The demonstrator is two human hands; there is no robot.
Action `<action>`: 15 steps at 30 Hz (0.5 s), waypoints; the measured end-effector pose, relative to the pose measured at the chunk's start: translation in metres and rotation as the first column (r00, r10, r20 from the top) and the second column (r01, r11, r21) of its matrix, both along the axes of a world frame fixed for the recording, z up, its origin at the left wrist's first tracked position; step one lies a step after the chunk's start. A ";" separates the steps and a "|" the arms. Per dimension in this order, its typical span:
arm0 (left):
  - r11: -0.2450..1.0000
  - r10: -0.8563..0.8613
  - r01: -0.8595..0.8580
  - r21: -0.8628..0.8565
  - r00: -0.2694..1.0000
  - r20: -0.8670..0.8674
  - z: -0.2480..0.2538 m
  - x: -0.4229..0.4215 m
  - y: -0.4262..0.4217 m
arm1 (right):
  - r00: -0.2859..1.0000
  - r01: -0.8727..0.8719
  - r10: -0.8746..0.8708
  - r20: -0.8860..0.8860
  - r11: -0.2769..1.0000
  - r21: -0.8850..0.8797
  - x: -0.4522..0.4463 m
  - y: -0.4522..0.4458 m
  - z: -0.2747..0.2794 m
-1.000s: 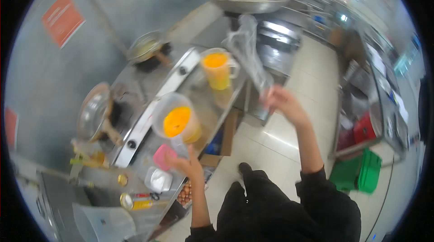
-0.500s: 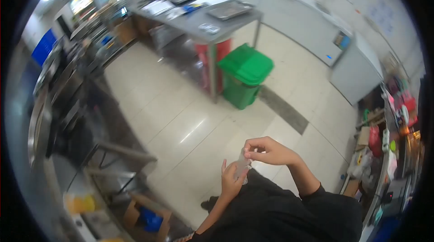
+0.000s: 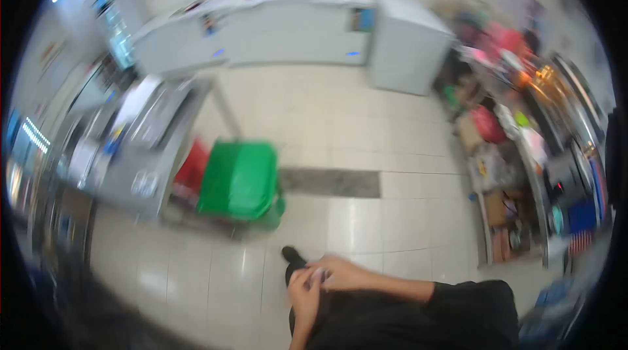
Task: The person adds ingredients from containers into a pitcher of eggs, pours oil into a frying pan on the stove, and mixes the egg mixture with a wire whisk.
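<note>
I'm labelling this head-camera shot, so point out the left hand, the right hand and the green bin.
Left hand (image 3: 303, 292): head view, middle of hand.
Right hand (image 3: 339, 273): head view, middle of hand.
Green bin (image 3: 238, 181): head view, its lid.

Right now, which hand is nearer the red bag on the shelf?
Right. The right hand is left of the red bag, lower in the picture; the left hand is farther left and lower.

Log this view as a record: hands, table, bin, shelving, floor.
Hands: left hand and right hand close together, anything between them too blurred to identify
Table: metal table at left, white sheets on top
Bin: green bin, lid down, beside the table
Shelving: crowded shelves at right, red item visible
Floor: pale tiles, dark strip beyond the hands
</note>
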State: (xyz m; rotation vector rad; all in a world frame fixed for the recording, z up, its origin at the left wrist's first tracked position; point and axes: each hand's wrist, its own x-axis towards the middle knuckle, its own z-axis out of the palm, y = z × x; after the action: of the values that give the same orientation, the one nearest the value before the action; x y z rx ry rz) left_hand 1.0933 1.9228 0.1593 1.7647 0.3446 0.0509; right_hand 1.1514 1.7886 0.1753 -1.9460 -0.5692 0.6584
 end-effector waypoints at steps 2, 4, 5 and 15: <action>0.947 -0.100 0.086 -0.310 0.995 -0.029 -0.022 0.040 0.008 | 0.962 0.144 -0.122 0.244 0.987 -0.075 0.028 0.012 -0.009; 0.882 -0.297 0.260 -0.393 0.954 -0.037 -0.002 0.089 0.031 | 0.862 0.369 -0.290 0.416 0.921 -0.121 0.059 0.032 -0.004; 0.843 -0.325 0.248 -0.477 0.942 -0.084 0.010 0.109 0.040 | 0.861 0.392 -0.306 0.408 0.909 -0.146 0.076 0.038 -0.008; 0.960 -0.185 0.172 -0.219 0.982 -0.039 0.034 0.280 0.159 | 0.739 0.660 -0.597 0.312 0.550 -0.512 0.187 0.009 -0.052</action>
State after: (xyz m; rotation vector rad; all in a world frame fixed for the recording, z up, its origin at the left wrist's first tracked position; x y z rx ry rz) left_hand 1.3734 2.0816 0.1937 1.5773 0.2229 -0.1634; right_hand 1.3384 1.7973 0.1234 -2.5727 0.3794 0.2626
